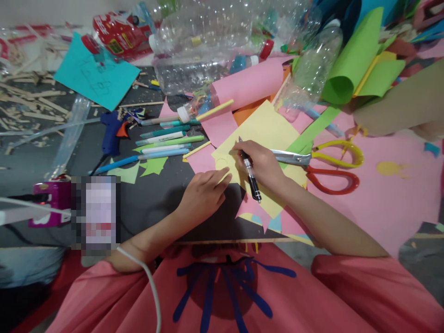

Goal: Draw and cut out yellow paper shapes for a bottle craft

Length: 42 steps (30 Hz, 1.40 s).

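A black and clear pen (250, 178) is gripped in my right hand (260, 162), its tip angled up and left over a pale yellow sheet of paper (265, 125). The side of that hand rests on the sheet. My left hand (206, 192) lies at the sheet's lower left edge, fingers stretched out and touching the paper. A sliver of yellow shows between its fingers. Just above those fingertips is a faint round outline (222, 162) on the sheet. Scissors (308, 159) with one yellow and one red handle lie right of my right hand, blades partly hidden behind it.
Several markers (166, 137) and a blue glue gun (111, 132) lie to the left. Clear plastic bottles (204, 30) crowd the back. Pink paper (374, 185) spreads at the right, near another person's arm (402, 99). A phone (100, 212) and white cable (149, 277) are near my left forearm.
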Motion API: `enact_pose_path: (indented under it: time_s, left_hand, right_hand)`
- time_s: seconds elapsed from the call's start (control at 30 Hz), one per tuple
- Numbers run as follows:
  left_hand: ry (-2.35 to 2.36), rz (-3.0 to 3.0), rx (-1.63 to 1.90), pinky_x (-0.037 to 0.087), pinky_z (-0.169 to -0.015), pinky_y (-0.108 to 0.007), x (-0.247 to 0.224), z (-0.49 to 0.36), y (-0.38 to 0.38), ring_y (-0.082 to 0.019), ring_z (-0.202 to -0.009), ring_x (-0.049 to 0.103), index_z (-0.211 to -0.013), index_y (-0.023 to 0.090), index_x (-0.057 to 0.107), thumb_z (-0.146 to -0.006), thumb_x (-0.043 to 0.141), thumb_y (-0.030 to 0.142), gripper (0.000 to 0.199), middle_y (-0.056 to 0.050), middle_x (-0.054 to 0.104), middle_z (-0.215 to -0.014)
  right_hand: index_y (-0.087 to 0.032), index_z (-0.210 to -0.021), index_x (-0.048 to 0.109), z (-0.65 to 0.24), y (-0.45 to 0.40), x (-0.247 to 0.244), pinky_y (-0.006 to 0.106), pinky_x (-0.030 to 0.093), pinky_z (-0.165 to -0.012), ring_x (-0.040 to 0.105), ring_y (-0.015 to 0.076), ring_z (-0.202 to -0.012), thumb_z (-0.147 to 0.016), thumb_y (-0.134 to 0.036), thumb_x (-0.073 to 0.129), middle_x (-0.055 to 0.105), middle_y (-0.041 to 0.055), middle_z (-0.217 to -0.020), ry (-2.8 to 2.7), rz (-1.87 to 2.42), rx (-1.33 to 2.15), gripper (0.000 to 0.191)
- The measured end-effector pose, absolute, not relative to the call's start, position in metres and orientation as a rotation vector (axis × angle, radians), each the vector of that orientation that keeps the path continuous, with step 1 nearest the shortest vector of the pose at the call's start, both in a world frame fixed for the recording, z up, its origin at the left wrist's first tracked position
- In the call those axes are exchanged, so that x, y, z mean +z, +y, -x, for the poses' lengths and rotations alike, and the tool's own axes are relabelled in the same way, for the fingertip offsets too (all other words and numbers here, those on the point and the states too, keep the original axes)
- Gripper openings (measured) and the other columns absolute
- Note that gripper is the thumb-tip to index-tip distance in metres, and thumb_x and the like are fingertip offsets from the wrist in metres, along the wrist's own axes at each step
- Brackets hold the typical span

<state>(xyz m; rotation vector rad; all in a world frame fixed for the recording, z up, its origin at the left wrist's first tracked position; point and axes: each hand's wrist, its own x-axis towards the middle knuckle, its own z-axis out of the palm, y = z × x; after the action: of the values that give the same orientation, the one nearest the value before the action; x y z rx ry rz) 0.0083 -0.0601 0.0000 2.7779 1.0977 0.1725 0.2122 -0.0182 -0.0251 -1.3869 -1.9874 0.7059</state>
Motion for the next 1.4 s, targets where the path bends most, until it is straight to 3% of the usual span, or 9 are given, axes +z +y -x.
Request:
enact_pose_path:
  time_s: [0.13,0.27,0.43,0.53,0.73,0.87,1.03,1.4]
  left_hand:
    - [1.095,-2.776,0.158,0.052,-0.087,-0.038,0.001,-0.009,-0.060,-0.022,-0.110,0.064,-0.127,0.016,0.060,-0.092,0.045,0.010,0.038,-0.008,0.067,-0.132]
    - [1.102,-2.802,0.193,0.051,-0.086,-0.036,0.000,-0.009,-0.061,-0.021,-0.108,0.064,-0.127,0.014,0.060,-0.091,0.045,0.010,0.038,-0.007,0.068,-0.131]
    - [1.119,-2.808,0.212,0.050,-0.091,-0.037,-0.003,-0.009,-0.065,-0.022,-0.110,0.063,-0.128,0.015,0.060,-0.091,0.046,0.010,0.040,-0.008,0.068,-0.131]
    - [1.139,-2.793,0.209,0.049,-0.094,-0.037,-0.004,-0.009,-0.068,-0.022,-0.113,0.061,-0.131,0.016,0.059,-0.091,0.047,0.011,0.042,-0.009,0.067,-0.132]
    - [1.186,-2.793,0.292,0.048,-0.092,-0.034,-0.004,-0.012,-0.071,-0.021,-0.111,0.061,-0.130,0.015,0.060,-0.092,0.047,0.013,0.040,-0.008,0.068,-0.130]
    - [1.183,-2.813,0.331,0.047,-0.092,-0.033,-0.005,-0.012,-0.070,-0.020,-0.109,0.062,-0.130,0.014,0.060,-0.094,0.046,0.014,0.038,-0.008,0.070,-0.126]
    - [1.177,-2.771,0.274,0.048,-0.094,-0.035,-0.006,-0.011,-0.069,-0.021,-0.112,0.062,-0.132,0.016,0.059,-0.094,0.047,0.014,0.040,-0.009,0.069,-0.128]
    - [1.164,-2.766,0.234,0.052,-0.092,-0.039,-0.008,-0.011,-0.067,-0.023,-0.113,0.063,-0.131,0.015,0.057,-0.094,0.047,0.017,0.038,-0.011,0.067,-0.132]
  right_hand:
    - [-0.021,-0.095,0.064,-0.212,-0.018,-0.022,0.036,0.052,-0.073,0.065,0.0224,-0.081,-0.084,-0.019,0.048,0.068,0.0088,-0.090,-1.988,1.346,0.682,0.019]
    - [-0.024,-0.093,0.062,-0.212,-0.022,-0.012,0.036,0.051,-0.074,0.063,0.0211,-0.080,-0.089,-0.033,0.055,0.065,0.0057,-0.086,-1.840,1.296,0.717,0.012]
    - [-0.024,-0.098,0.056,-0.214,-0.029,-0.007,0.027,0.044,-0.054,0.053,0.0117,-0.056,-0.094,-0.051,0.049,0.058,-0.0021,-0.073,-1.508,1.209,1.283,0.028]
    - [-0.022,-0.086,0.055,-0.212,-0.027,-0.010,0.024,0.041,-0.051,0.051,0.0100,-0.052,-0.091,-0.045,0.057,0.053,-0.0052,-0.061,-1.447,1.256,1.445,0.023]
    - [-0.021,-0.085,0.061,-0.209,-0.019,-0.009,0.025,0.043,-0.053,0.054,0.0103,-0.057,-0.082,-0.038,0.062,0.062,-0.0015,-0.071,-1.457,1.307,1.348,0.017]
    - [-0.022,-0.078,0.060,-0.210,-0.024,-0.009,0.028,0.044,-0.057,0.057,0.0138,-0.060,-0.076,-0.035,0.064,0.064,-0.0012,-0.068,-1.538,1.378,1.313,0.014]
    - [-0.022,-0.071,0.058,-0.208,-0.030,-0.009,0.027,0.040,-0.054,0.052,0.0134,-0.054,-0.078,-0.036,0.063,0.059,-0.0030,-0.059,-1.595,1.423,1.258,0.016]
    - [-0.020,-0.069,0.058,-0.208,-0.026,-0.010,0.025,0.039,-0.053,0.051,0.0113,-0.054,-0.078,-0.030,0.060,0.061,-0.0020,-0.059,-1.688,1.362,1.236,0.014]
